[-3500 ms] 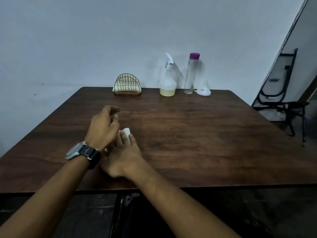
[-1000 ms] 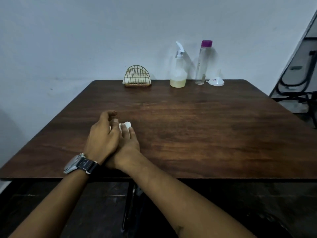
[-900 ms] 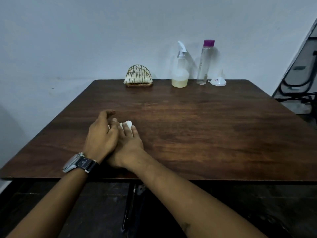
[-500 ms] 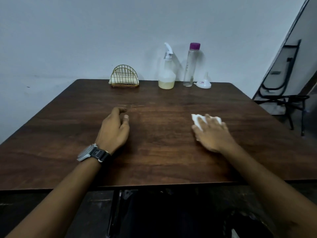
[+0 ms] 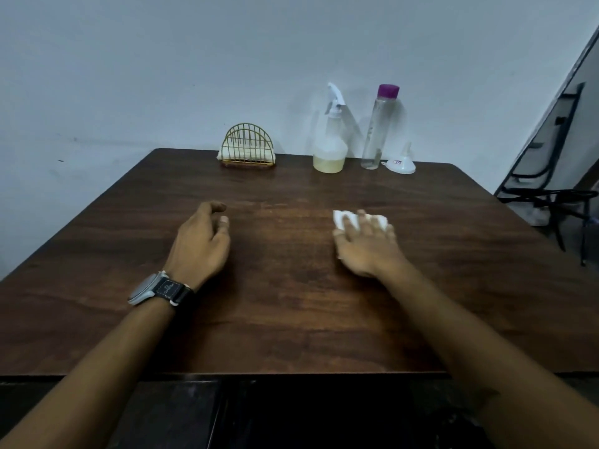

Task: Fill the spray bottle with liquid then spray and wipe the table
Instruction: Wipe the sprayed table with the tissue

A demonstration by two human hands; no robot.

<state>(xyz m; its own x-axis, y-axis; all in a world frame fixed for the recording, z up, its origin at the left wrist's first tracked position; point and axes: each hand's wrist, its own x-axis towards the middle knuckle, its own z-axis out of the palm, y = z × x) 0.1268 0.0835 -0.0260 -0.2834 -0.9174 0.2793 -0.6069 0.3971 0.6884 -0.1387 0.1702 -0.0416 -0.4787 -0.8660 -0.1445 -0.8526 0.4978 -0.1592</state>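
My right hand [image 5: 366, 244] lies flat with spread fingers on a white tissue [image 5: 339, 218], pressing it onto the dark wooden table [image 5: 291, 303] right of centre. My left hand [image 5: 201, 244], with a watch on its wrist, rests on the table left of centre with loosely curled fingers and holds nothing. The clear spray bottle [image 5: 330, 147], with yellowish liquid in its base, stands at the table's far edge by the wall. Beside it on the right stand a tall clear bottle with a purple cap [image 5: 378, 124] and a white funnel [image 5: 402, 160].
A gold wire napkin holder [image 5: 248, 145] with white napkins stands at the far edge, left of the spray bottle. A black metal chair [image 5: 551, 192] stands off the table's right side. The wall runs close behind the table.
My right hand slid the tissue from beside my left hand to the right side of the table. My left hand stayed in place, left of centre.
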